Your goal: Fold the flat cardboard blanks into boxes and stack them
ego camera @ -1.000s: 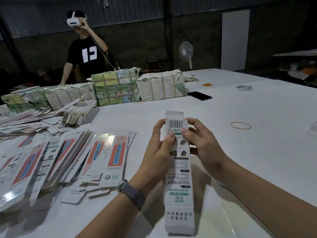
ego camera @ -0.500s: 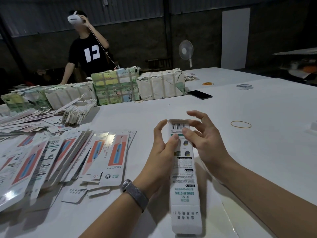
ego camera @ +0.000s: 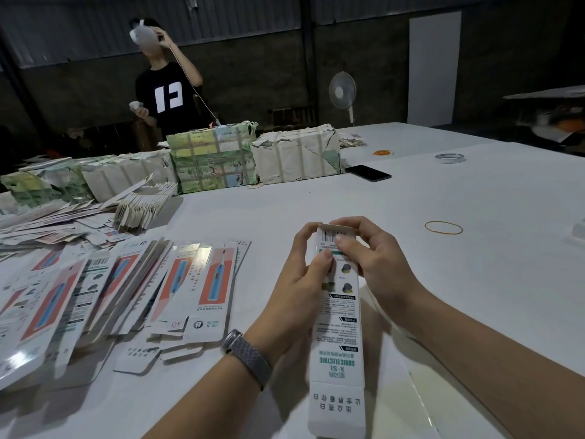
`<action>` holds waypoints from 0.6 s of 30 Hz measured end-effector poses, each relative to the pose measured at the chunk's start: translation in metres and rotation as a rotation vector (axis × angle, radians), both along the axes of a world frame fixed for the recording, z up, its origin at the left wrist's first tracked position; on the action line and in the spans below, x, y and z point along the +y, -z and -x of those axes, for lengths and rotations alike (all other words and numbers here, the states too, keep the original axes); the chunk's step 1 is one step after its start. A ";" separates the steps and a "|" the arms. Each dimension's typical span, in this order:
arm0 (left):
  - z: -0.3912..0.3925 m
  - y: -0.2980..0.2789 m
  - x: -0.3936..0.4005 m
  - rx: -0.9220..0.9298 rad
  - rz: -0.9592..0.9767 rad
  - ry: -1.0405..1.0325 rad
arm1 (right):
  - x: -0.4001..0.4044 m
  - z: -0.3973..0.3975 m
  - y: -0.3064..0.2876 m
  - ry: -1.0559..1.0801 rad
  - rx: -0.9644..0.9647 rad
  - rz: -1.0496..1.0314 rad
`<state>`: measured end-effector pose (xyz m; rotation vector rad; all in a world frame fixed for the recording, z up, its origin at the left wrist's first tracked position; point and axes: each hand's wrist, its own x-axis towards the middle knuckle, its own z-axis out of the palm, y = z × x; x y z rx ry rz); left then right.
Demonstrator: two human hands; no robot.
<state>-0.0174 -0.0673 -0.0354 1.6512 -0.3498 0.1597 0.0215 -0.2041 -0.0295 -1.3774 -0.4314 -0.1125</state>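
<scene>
In both hands (ego camera: 332, 267): box (ego camera: 338, 327), far flap shut.

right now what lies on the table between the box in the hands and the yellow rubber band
Nothing: in the head view, only bare white table separates the long white printed cardboard box from the yellow rubber band.

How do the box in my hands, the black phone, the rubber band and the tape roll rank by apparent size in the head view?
1. box, by far the largest, though nearest the camera.
2. black phone.
3. rubber band and tape roll: they look alike, and the roll lies farther away, so I won't rank them.
</scene>
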 end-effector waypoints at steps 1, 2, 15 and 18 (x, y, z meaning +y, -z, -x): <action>0.000 0.000 -0.001 -0.007 -0.019 0.002 | 0.000 0.000 -0.001 0.012 0.009 -0.010; 0.000 0.000 -0.001 -0.011 -0.036 0.004 | 0.000 0.000 -0.003 0.028 0.017 -0.021; 0.002 0.002 -0.003 0.014 -0.140 0.016 | -0.003 -0.003 -0.002 0.079 0.103 -0.021; 0.002 0.002 -0.003 0.015 -0.136 0.014 | -0.004 -0.003 -0.002 0.098 0.100 -0.025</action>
